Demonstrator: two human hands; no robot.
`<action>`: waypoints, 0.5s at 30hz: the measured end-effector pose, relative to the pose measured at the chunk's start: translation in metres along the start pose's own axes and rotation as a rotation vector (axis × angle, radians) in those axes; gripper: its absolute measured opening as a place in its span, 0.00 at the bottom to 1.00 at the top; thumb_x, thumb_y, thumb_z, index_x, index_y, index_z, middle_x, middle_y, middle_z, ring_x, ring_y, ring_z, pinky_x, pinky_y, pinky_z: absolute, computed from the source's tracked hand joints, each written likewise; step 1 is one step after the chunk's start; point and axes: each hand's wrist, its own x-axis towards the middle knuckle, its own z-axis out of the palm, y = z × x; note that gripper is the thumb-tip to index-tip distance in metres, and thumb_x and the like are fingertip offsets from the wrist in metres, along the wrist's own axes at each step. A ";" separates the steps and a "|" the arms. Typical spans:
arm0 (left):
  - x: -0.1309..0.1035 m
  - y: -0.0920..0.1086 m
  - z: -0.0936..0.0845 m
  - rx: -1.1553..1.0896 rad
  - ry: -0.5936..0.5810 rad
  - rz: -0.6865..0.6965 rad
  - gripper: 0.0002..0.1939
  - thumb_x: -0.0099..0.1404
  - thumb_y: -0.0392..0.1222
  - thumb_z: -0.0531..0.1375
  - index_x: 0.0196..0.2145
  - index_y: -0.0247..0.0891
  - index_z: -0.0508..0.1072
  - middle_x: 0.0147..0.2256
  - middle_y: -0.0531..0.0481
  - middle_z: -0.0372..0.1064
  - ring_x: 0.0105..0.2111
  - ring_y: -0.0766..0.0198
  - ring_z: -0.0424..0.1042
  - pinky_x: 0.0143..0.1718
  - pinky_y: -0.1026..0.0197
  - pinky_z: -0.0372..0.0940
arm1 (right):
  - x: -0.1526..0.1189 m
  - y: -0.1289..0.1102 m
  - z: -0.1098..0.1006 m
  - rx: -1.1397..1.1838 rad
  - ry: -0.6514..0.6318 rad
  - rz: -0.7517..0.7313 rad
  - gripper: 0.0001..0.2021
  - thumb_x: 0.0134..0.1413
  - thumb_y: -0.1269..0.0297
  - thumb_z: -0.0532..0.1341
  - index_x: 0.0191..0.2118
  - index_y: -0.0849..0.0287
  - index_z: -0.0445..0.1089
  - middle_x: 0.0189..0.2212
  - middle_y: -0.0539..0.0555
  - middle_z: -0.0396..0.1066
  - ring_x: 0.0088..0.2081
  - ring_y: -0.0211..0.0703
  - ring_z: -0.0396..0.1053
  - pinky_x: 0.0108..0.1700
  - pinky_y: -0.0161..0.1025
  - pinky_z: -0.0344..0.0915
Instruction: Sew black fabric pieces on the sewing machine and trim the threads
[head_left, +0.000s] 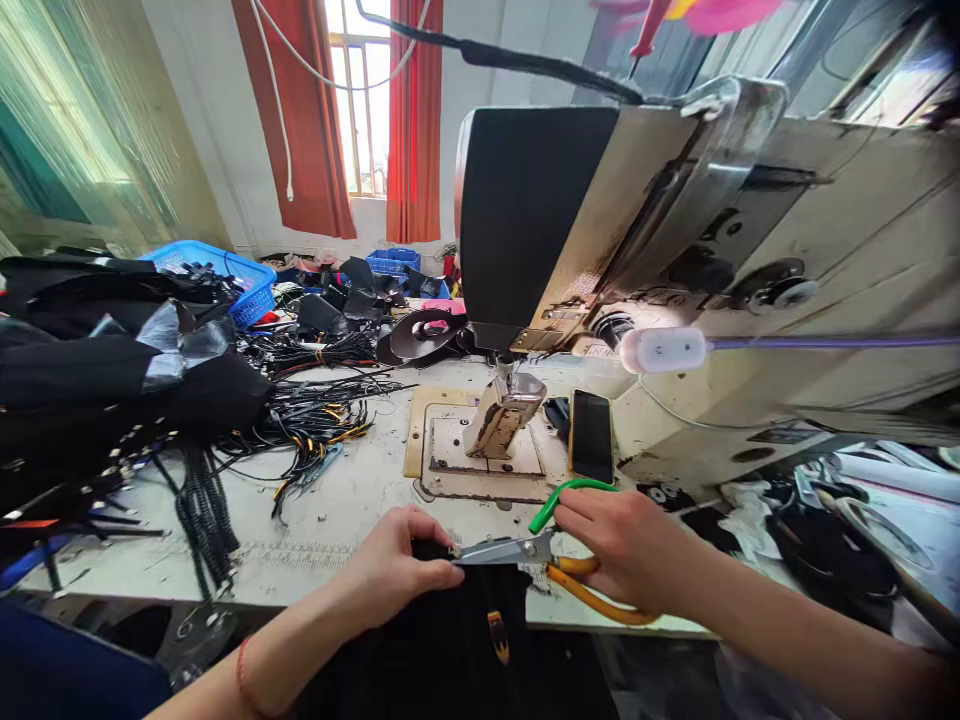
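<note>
My left hand (pixel 401 565) pinches the edge of a black cloth piece (pixel 480 600) between thumb and fingers at the table's front edge. Closed around the yellow handles of a pair of scissors (pixel 510 550) is my right hand (pixel 622 550). The blades point left, their tips beside my left thumb and the cloth edge. A green curved piece (pixel 570 492) sticks out above my right fingers; I cannot tell whether it belongs to the scissors. A small yellow-and-black mark (pixel 498 637) shows on the black fabric below.
A sewing machine (pixel 540 220) stands ahead, with its post (pixel 506 415) rising from the bed. A phone (pixel 592 437) lies right of the post. Black cords (pixel 300 420) and stacked black pieces (pixel 112 370) cover the left; a blue basket (pixel 255 285) sits behind.
</note>
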 end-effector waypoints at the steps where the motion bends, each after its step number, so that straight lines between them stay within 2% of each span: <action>1: 0.000 0.000 0.001 0.007 -0.002 0.007 0.11 0.43 0.44 0.66 0.26 0.37 0.76 0.34 0.50 0.67 0.38 0.57 0.65 0.42 0.58 0.55 | 0.000 0.001 -0.001 0.027 -0.030 0.000 0.03 0.44 0.70 0.60 0.29 0.57 0.65 0.27 0.50 0.69 0.26 0.40 0.63 0.28 0.38 0.53; 5: 0.001 -0.001 0.003 0.014 -0.009 0.017 0.09 0.43 0.43 0.66 0.25 0.37 0.76 0.32 0.51 0.66 0.38 0.57 0.64 0.42 0.58 0.55 | 0.003 0.004 -0.003 0.049 -0.145 0.012 0.07 0.38 0.72 0.61 0.29 0.58 0.66 0.27 0.51 0.70 0.26 0.40 0.65 0.27 0.38 0.50; 12: 0.004 0.000 0.001 -0.017 -0.020 -0.037 0.13 0.42 0.46 0.64 0.26 0.37 0.73 0.27 0.53 0.66 0.33 0.60 0.63 0.37 0.59 0.56 | 0.009 0.003 0.006 0.024 -0.219 0.035 0.06 0.43 0.69 0.61 0.32 0.59 0.68 0.30 0.53 0.72 0.29 0.42 0.68 0.28 0.38 0.50; 15: 0.005 0.000 0.000 -0.022 -0.036 -0.072 0.15 0.42 0.48 0.64 0.27 0.37 0.73 0.25 0.55 0.64 0.31 0.62 0.62 0.35 0.60 0.56 | 0.007 0.003 0.015 0.011 -0.207 0.021 0.05 0.45 0.67 0.61 0.31 0.59 0.68 0.29 0.54 0.72 0.28 0.43 0.68 0.27 0.39 0.49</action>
